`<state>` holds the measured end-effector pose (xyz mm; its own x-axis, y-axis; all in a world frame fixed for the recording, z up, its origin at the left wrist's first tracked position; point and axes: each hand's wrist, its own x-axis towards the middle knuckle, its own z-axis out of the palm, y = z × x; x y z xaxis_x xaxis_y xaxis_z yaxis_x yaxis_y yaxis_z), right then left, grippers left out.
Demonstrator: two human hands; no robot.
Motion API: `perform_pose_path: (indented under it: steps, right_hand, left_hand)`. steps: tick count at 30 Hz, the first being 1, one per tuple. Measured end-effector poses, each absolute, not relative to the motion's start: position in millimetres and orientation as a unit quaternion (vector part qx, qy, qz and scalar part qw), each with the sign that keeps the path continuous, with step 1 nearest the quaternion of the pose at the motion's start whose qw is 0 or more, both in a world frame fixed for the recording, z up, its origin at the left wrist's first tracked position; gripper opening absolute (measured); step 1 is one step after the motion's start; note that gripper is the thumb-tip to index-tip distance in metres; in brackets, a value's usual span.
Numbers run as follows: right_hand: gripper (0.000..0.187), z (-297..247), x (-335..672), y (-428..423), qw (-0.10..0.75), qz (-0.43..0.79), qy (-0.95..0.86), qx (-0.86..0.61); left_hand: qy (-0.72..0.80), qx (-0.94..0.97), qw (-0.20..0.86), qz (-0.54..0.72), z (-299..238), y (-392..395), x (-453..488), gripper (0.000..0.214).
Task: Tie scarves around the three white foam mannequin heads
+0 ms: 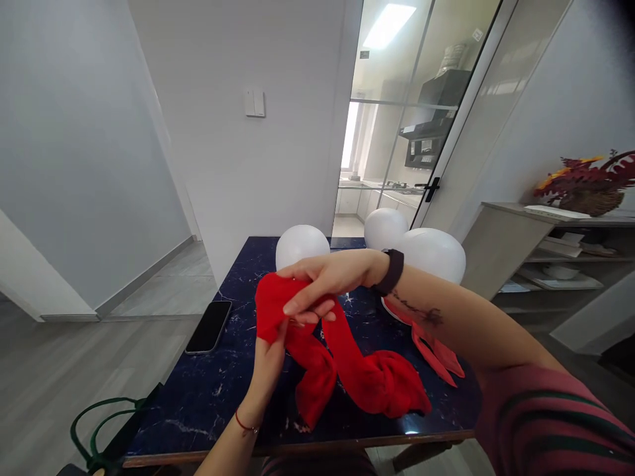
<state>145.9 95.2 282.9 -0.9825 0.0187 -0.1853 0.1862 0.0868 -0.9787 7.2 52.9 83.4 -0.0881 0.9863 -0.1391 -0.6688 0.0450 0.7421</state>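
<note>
A long red fabric piece (347, 370), like a stocking or sock, trails over the dark blue marble table (208, 396), its lower ends bunched near the front edge. My left hand (268, 363) reaches up from below and grips the upper end of the fabric. My right hand (322, 284), a black band on its wrist, crosses over from the right, its fingers closed on the same upper end. A second red piece (436, 350) lies flat on the table under my right forearm.
A black phone (209, 326) lies at the table's left edge. Three white rounded chair backs (301, 244) stand at the far side. A green-handled bag (99, 430) sits at front left. A shelf unit (546, 258) with a red ornament stands at right.
</note>
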Motion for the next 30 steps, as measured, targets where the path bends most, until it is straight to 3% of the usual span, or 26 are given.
perform_pose_path:
  steps: [3,9,17,21,26,30]
  right_hand:
    - [0.023,270,163,106,-0.033,-0.714,0.690,0.113]
    - [0.029,253,231,125,-0.219,-0.731,0.635,0.125]
    - [0.021,308,261,169,-0.407,-0.696,0.566,0.173]
    - [0.016,322,232,222,-0.462,-0.699,0.520,0.166]
    - [0.016,300,205,286,-0.508,-0.720,0.437,0.180]
    - [0.016,270,220,305,-0.565,-0.714,0.347,0.224]
  left_hand:
    - [0.280,0.305,0.589,0.694,85,66,1,0.018]
    - [0.221,0.308,0.703,0.602,85,99,-37,0.019]
    - [0.187,0.299,0.741,0.571,82,139,-64,0.026]
    - [0.145,0.244,0.789,0.545,80,164,-73,0.025]
    - [0.067,0.146,0.801,0.577,76,201,-68,0.018]
    - [0.145,0.131,0.784,0.589,62,222,-62,0.016]
